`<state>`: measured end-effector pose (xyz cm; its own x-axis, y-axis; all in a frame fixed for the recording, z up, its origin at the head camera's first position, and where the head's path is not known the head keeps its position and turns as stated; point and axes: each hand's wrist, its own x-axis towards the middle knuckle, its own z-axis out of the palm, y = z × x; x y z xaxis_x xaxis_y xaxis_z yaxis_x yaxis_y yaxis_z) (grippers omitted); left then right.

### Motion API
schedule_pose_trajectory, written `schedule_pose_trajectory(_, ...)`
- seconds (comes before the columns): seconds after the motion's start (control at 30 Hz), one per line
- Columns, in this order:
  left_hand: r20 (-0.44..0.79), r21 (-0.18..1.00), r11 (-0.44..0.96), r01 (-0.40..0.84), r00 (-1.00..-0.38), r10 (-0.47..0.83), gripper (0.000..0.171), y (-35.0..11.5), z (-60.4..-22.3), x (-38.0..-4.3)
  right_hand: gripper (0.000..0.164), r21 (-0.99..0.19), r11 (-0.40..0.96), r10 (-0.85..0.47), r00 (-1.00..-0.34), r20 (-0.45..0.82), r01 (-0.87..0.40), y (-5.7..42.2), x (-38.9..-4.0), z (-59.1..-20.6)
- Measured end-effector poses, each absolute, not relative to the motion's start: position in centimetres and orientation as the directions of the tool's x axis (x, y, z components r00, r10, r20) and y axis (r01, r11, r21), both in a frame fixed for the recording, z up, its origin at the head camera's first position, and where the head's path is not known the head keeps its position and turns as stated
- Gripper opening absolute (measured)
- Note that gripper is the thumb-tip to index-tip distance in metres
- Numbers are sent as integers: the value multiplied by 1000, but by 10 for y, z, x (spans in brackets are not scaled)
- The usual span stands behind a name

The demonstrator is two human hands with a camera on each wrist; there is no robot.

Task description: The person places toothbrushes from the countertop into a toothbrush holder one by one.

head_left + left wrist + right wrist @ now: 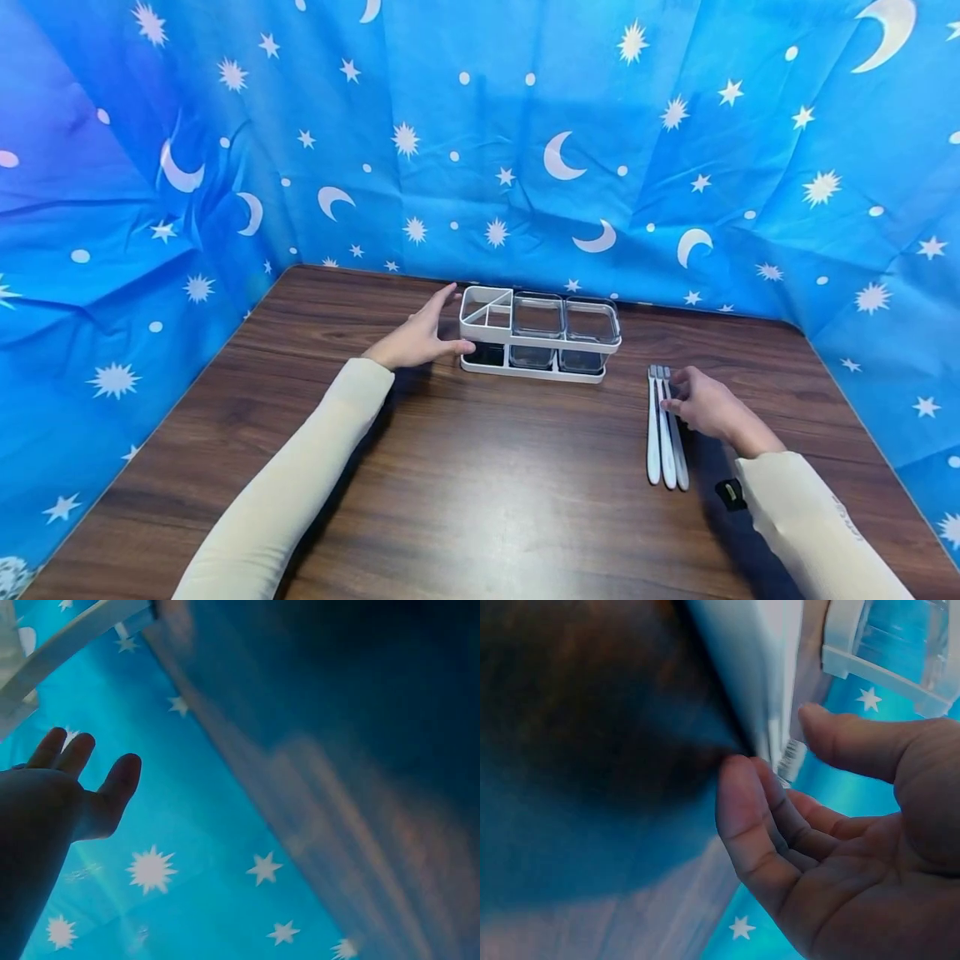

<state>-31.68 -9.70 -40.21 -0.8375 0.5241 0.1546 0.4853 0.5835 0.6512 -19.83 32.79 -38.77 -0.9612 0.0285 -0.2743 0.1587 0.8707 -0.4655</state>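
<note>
A white two-level rack (pixel 537 338) stands toward the back of the table, with clear square containers (pixel 592 322) in its middle and right sections. My left hand (pixel 417 335) is at the rack's left end, fingers extended and thumb apart, the thumb tip overlapping its lower left side. In the left wrist view the spread fingers (pixel 124 787) show below a white bar of the rack. Three long, slim white forks (pixel 664 437) lie side by side to the rack's right, tines toward the back. My right hand (pixel 708 404) reaches over their tined ends, its fingers (pixel 739 799) beside them and its thumb held apart.
The rack's upper left section has diagonal dividers (pixel 487 312). A dark wooden table (pixel 480 500) carries everything. Blue cloth (pixel 480 167) with white stars and moons rises along the table's back and sides. A small black item (pixel 731 494) shows at the right cuff.
</note>
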Motion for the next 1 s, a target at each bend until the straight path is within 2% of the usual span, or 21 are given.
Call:
schedule_pose_trajectory(0.23, 140, 662, 591, 461, -851, 507, 103, -94, -412, -321, 41, -409, 907, 7, -977, -215, 97, 328, -200, -394)
schedule_pose_trajectory(0.5, 134, 670, 589, 452, -854, 503, 98, -90, -417, -324, 41, -379, 919, 30, -977, -210, 109, 330, -203, -398)
schedule_pose_trajectory(0.63, 133, 669, 594, 446, -859, 495, 95, -90, -416, -324, 17, -370, 922, 44, -981, -189, 113, 330, -204, -399)
schedule_pose_trajectory(0.7, 133, 667, 595, 449, -857, 497, 93, -90, -415, -324, 12, -372, 921, 51, -981, -185, 118, 330, -205, -400)
schedule_pose_trajectory(1.0, 129, 652, 610, 450, -859, 495, 89, -88, -412, -321, 18, -440, 883, 116, -985, -125, 160, 331, -205, -388)
